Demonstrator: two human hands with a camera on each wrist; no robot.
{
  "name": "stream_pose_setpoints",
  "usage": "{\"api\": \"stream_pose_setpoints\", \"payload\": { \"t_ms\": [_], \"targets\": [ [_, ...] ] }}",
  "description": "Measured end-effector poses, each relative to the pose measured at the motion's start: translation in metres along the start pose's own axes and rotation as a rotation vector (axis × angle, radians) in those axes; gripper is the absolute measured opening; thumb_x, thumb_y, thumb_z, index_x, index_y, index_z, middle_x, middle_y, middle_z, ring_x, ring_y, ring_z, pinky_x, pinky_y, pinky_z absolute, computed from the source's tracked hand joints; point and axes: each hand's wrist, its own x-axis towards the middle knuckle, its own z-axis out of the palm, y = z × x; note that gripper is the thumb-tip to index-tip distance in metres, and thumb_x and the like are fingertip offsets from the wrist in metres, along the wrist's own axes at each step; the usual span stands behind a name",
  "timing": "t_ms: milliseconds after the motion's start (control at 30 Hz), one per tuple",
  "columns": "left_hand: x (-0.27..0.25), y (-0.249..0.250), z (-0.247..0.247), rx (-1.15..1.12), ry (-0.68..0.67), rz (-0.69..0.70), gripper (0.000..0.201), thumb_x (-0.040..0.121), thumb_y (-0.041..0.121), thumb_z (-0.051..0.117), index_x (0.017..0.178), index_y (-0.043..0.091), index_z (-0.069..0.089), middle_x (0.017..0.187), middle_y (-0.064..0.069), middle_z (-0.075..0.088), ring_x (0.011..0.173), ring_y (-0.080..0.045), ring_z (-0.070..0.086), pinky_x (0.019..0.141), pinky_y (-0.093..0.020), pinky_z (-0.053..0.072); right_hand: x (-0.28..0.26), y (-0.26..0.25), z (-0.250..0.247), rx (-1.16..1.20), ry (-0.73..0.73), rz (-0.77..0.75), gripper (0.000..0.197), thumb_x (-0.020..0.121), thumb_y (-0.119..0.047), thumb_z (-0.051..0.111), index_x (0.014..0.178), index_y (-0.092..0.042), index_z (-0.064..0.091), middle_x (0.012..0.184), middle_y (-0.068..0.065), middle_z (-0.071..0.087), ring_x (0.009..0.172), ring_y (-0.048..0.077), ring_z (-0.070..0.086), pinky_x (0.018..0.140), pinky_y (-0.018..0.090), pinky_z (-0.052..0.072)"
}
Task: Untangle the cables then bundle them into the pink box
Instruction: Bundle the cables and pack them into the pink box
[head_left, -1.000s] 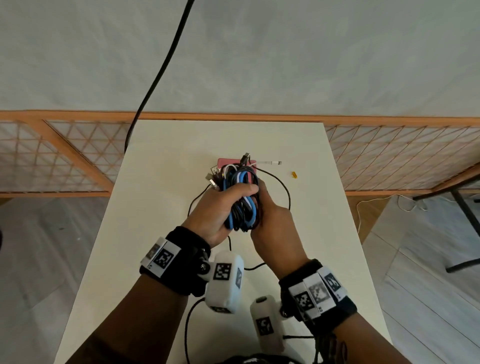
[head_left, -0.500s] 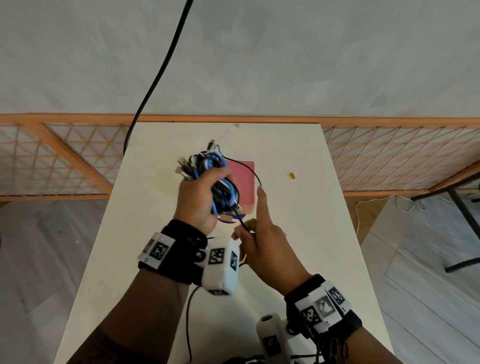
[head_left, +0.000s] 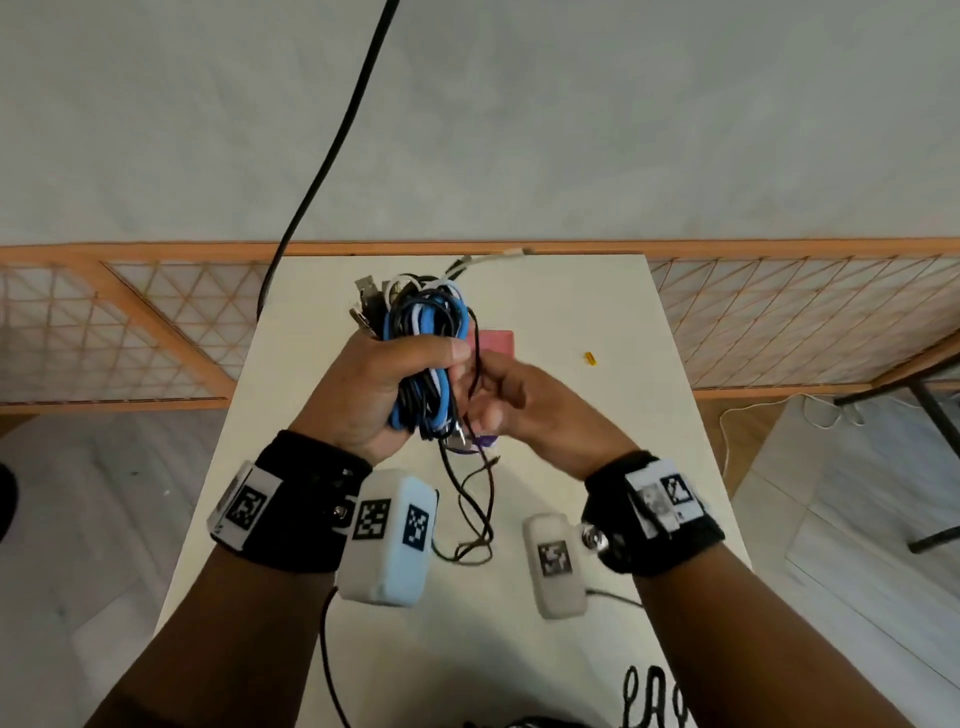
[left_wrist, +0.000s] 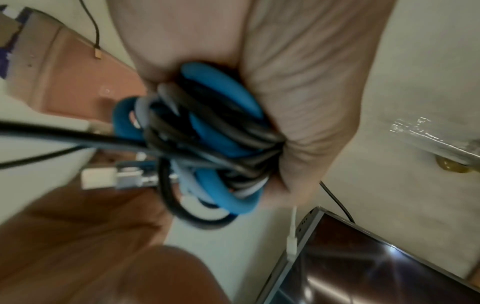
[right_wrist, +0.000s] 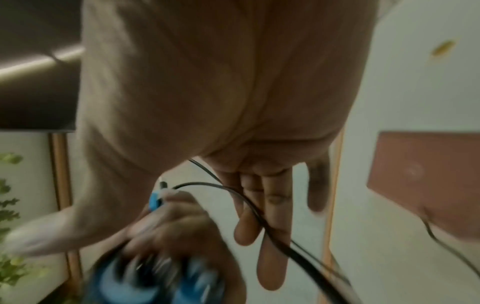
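The left hand is gripping the cable bundle above the table, fingers clamped around it. The right hand, fingers straight, is touching 1 thin black cable. The pink box is lying behind them.

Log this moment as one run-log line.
left hand: grips cable bundle above table | right hand: fingers straight, black cable across them | pink box: on table, no cables inside
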Motion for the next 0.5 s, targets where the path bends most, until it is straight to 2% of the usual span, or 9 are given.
{"api": "stream_pose_setpoints", "payload": {
  "t_ms": [67, 100, 133, 200, 267, 333, 400, 433, 500],
  "targets": [
    [0.006, -0.004, -0.006, -0.003, 0.083, 0.047, 0.005, 0.085, 0.008, 0.066, 0.081, 0.005, 0.066, 0.065, -0.01, 0.057, 0.055, -0.023, 0.056, 0.057, -0.031, 0.049, -0.005, 0.01, 0.02, 0.023, 0.016, 0.029, 0.067, 0.087, -0.039, 0.078, 0.137, -0.006, 0.049, 0.11, 0.015, 0.066, 0.086, 0.031, 0.07, 0.089, 0.052, 0.059],
    [0.009, -0.008, -0.007, -0.012, 0.114, 0.063, 0.005, 0.085, 0.008, 0.067, 0.085, 0.004, 0.066, 0.067, -0.011, 0.057, 0.057, -0.025, 0.056, 0.06, -0.033, 0.049, -0.009, 0.012, 0.028, -0.001, 0.048, 0.043, 0.049, 0.096, -0.027, 0.07, 0.135, -0.006, 0.049, 0.106, 0.015, 0.067, 0.078, 0.033, 0.071, 0.081, 0.05, 0.062],
    [0.011, -0.013, -0.007, -0.018, 0.149, 0.074, 0.008, 0.084, 0.009, 0.068, 0.087, 0.002, 0.067, 0.069, -0.012, 0.058, 0.058, -0.026, 0.057, 0.061, -0.034, 0.049, -0.011, 0.014, 0.032, -0.053, 0.087, 0.059, 0.032, 0.102, -0.019, 0.061, 0.128, -0.005, 0.05, 0.097, 0.011, 0.067, 0.069, 0.028, 0.071, 0.07, 0.044, 0.063],
    [0.015, -0.024, -0.008, -0.013, 0.213, 0.079, 0.012, 0.081, 0.01, 0.071, 0.084, -0.001, 0.067, 0.07, -0.015, 0.06, 0.059, -0.027, 0.059, 0.06, -0.033, 0.051, -0.016, 0.012, 0.035, -0.146, 0.144, 0.085, 0.009, 0.107, -0.015, 0.051, 0.111, -0.006, 0.053, 0.081, 0.002, 0.064, 0.051, 0.015, 0.062, 0.052, 0.029, 0.053],
    [0.016, -0.031, -0.007, 0.015, 0.265, 0.077, 0.018, 0.078, 0.012, 0.074, 0.085, -0.003, 0.067, 0.074, -0.018, 0.06, 0.06, -0.026, 0.059, 0.057, -0.031, 0.052, -0.019, 0.01, 0.033, -0.303, 0.211, 0.068, 0.019, 0.108, -0.016, 0.049, 0.09, -0.018, 0.053, 0.071, -0.005, 0.057, 0.049, 0.004, 0.05, 0.052, 0.019, 0.042],
    [0.018, -0.037, -0.007, -0.013, 0.273, 0.014, 0.017, 0.078, 0.012, 0.076, 0.087, 0.0, 0.069, 0.076, -0.016, 0.06, 0.062, -0.024, 0.06, 0.055, -0.03, 0.051, -0.02, 0.013, 0.029, -0.544, 0.258, -0.001, 0.03, 0.107, -0.014, 0.048, 0.08, -0.028, 0.048, 0.068, -0.007, 0.054, 0.055, 0.006, 0.049, 0.055, 0.018, 0.038],
    [0.019, -0.04, -0.004, -0.064, 0.23, -0.105, 0.009, 0.081, 0.01, 0.076, 0.087, 0.003, 0.073, 0.079, -0.013, 0.062, 0.066, -0.024, 0.061, 0.055, -0.029, 0.052, -0.02, 0.016, 0.028, -0.736, 0.235, -0.039, 0.023, 0.103, -0.008, 0.049, 0.085, -0.024, 0.049, 0.072, -0.002, 0.056, 0.058, 0.012, 0.047, 0.056, 0.025, 0.036],
    [0.02, -0.04, -0.003, -0.067, 0.205, -0.155, 0.013, 0.08, 0.01, 0.076, 0.09, 0.002, 0.075, 0.084, -0.015, 0.063, 0.072, -0.026, 0.064, 0.059, -0.031, 0.054, -0.02, 0.015, 0.029, -0.818, 0.207, -0.02, 0.017, 0.101, -0.006, 0.049, 0.091, -0.019, 0.053, 0.076, 0.002, 0.058, 0.06, 0.016, 0.046, 0.056, 0.027, 0.033],
    [0.02, -0.043, -0.003, -0.043, 0.168, -0.195, 0.034, 0.075, 0.011, 0.074, 0.106, -0.004, 0.076, 0.103, -0.018, 0.071, 0.096, -0.031, 0.072, 0.079, -0.038, 0.057, -0.022, 0.015, 0.029, -0.937, 0.175, 0.031, 0.013, 0.1, -0.006, 0.048, 0.103, -0.011, 0.059, 0.083, 0.006, 0.063, 0.067, 0.022, 0.05, 0.056, 0.027, 0.028]
  ]
}}
